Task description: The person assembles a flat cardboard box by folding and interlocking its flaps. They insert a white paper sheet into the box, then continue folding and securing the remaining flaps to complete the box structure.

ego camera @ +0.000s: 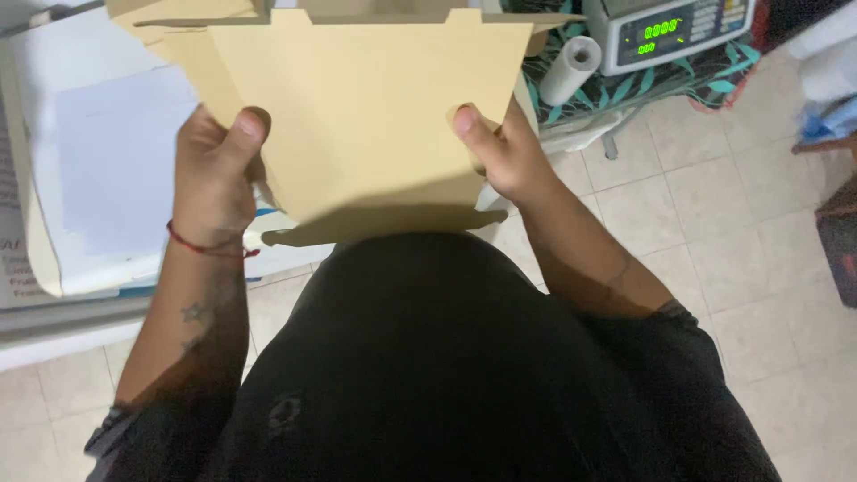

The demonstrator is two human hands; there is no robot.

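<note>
Nearest to us is our black shirt (428, 357), filling the lower middle of the view. Just beyond it we hold one flat tan cardboard sheet (366, 116) upright before our chest, its lower edge casting a shadow on a second cardboard flap beneath. Our left hand (212, 170) clamps the sheet's left edge, thumb pressed on the front face; a red thread bracelet (210, 245) circles that wrist. Our right hand (495, 147) pinches a notch in the right edge, thumb on the front too. To the left lies one white box (98, 170), its contents not visible. The pale tiled floor (714, 232) lies open to the right. Farther off, one digital scale (678, 31) with green digits and one white paper roll (571, 67) rest on a leaf-patterned cloth (696, 76).
</note>
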